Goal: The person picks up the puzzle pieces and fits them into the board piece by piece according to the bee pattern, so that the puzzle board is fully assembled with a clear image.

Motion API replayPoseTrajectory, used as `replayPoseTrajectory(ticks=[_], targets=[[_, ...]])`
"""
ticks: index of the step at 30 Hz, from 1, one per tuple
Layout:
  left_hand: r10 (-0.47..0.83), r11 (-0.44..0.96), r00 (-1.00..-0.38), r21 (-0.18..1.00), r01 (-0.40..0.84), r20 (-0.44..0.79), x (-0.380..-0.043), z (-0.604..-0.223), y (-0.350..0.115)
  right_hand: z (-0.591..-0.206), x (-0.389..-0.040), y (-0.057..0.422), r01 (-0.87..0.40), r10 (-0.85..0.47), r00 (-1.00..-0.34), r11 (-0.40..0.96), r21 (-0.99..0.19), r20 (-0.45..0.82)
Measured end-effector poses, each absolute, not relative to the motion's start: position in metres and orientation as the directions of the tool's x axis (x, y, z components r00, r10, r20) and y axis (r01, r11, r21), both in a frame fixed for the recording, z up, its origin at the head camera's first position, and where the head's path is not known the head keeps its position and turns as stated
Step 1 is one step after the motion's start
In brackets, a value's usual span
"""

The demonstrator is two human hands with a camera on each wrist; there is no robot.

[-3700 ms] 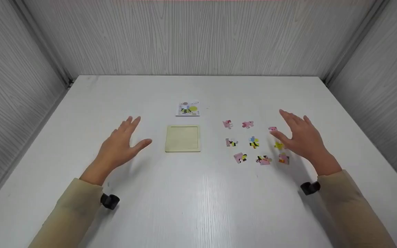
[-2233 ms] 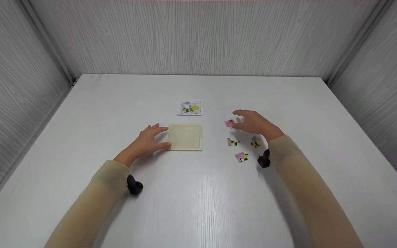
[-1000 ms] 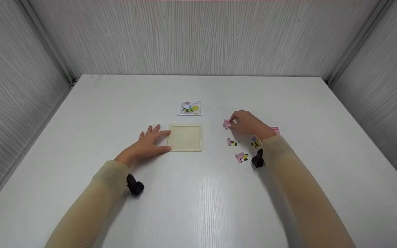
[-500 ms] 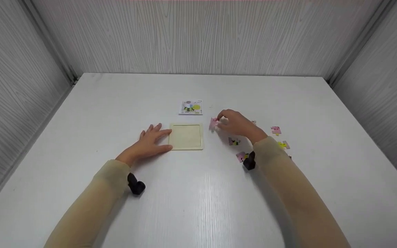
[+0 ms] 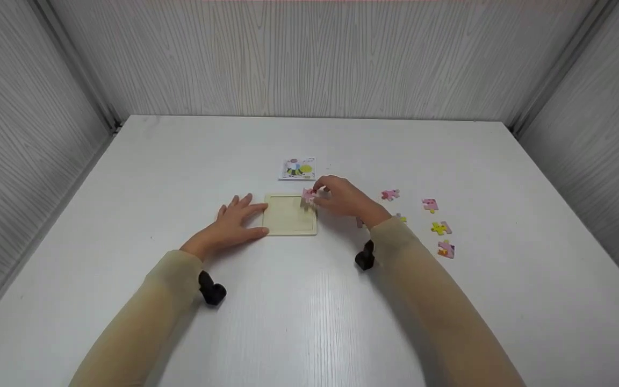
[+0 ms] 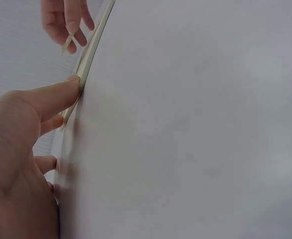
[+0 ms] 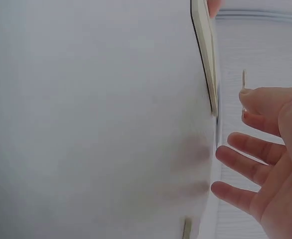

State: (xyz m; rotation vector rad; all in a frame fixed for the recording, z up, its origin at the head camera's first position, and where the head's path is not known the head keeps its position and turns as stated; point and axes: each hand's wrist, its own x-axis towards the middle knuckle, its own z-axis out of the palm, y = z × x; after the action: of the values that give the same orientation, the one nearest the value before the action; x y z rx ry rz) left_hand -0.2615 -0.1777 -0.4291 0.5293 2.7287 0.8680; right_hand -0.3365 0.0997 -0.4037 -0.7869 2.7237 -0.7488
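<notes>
A pink jigsaw piece (image 5: 308, 195) is pinched between thumb and forefinger of my right hand (image 5: 344, 199), over the upper right corner of a pale square puzzle tray (image 5: 283, 216). The right wrist view shows this jigsaw piece (image 7: 244, 79) edge-on above the tabletop, the other fingers spread. My left hand (image 5: 229, 223) rests beside the tray, thumb and forefinger touching its left edge with the other fingers extended. From the left wrist, the thumb (image 6: 61, 97) is seen against the tray's side. The tray's recess holds no pieces.
Behind the tray lies a square picture card (image 5: 297, 169) with a bee design. Several loose pieces are on the right, including a pink one (image 5: 390, 194) and a yellow one (image 5: 440, 228). My right forearm partly hides others. Grey panels (image 5: 309, 59) enclose the table.
My right hand reached in among the pieces, pinched a pink one and carried it left to the tray. My left hand moved right to the tray's left edge and stayed there.
</notes>
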Motion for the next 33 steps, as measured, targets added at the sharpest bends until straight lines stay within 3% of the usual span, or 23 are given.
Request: replayPoseTrajectory(ticks=[33], targets=[[0.416, 0.767, -0.903, 0.575, 0.287, -0.104, -0.264, -0.431, -0.18, -0.403, -0.331, 0.036, -0.52, -0.603, -0.791, 0.752, -0.405, -0.104]])
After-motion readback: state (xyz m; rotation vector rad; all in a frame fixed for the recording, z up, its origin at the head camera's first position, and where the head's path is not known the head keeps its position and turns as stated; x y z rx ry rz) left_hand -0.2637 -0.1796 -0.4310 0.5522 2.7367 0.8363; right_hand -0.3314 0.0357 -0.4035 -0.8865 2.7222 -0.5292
